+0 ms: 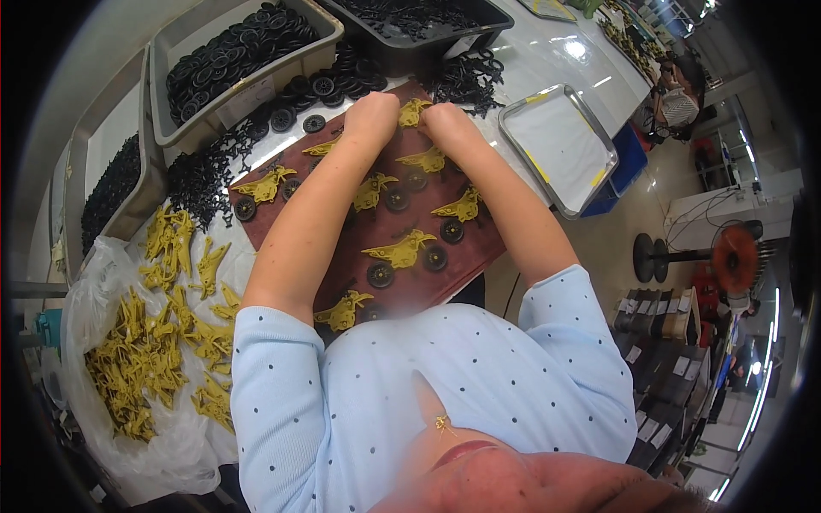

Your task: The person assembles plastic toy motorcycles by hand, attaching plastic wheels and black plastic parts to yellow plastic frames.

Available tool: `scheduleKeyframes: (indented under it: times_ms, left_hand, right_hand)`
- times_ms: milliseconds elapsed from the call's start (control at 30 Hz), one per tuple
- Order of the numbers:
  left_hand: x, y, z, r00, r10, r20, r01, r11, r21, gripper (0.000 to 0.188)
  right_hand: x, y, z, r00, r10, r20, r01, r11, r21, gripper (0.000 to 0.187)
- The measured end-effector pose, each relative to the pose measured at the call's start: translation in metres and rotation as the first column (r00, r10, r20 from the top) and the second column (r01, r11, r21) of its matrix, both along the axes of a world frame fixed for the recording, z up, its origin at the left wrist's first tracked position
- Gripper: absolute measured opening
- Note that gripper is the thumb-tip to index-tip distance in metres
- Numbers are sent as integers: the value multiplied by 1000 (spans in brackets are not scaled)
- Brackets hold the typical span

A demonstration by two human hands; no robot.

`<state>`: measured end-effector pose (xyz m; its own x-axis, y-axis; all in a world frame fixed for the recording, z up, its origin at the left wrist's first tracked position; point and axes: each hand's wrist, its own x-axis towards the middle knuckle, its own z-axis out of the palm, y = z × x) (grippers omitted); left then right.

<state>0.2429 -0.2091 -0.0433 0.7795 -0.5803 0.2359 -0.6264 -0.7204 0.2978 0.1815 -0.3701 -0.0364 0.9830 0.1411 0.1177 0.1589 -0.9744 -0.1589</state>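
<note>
1 yellow toy-motorcycle body (413,112), long axis roughly left-right, sits at the maroon mat's (475,252) far edge between left hand (373,115) and right hand (449,128), fingers curled, grip unclear. Far left, a grey bin (299,75) bears 1 pale label (246,103).

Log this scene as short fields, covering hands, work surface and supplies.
Left hand: beside a yellow motorbike-shaped piece; grip unclear
Right hand: on that piece's other side; grip unclear
Work surface: flat maroon mat bearing similar yellow pieces and round black wheels
Left, far: grey rectangular plastic bin heaped with more wheels
Left, near: translucent plastic bag with piled yellow pieces
Right: silver rectangular metal tray
</note>
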Motion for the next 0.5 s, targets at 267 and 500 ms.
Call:
scheduleKeyframes:
  times_ms: [267,500]
  left_hand:
    - [8,-4,16,983,90,-159,-87,996,29,15]
    - [12,-1,20,974,62,-216,-55,998,38,17]
  right_hand:
    - [3,4,-6,999,-45,7,46,986,-158,15]
    - [-2,2,14,994,-108,-36,111,988,103,16]
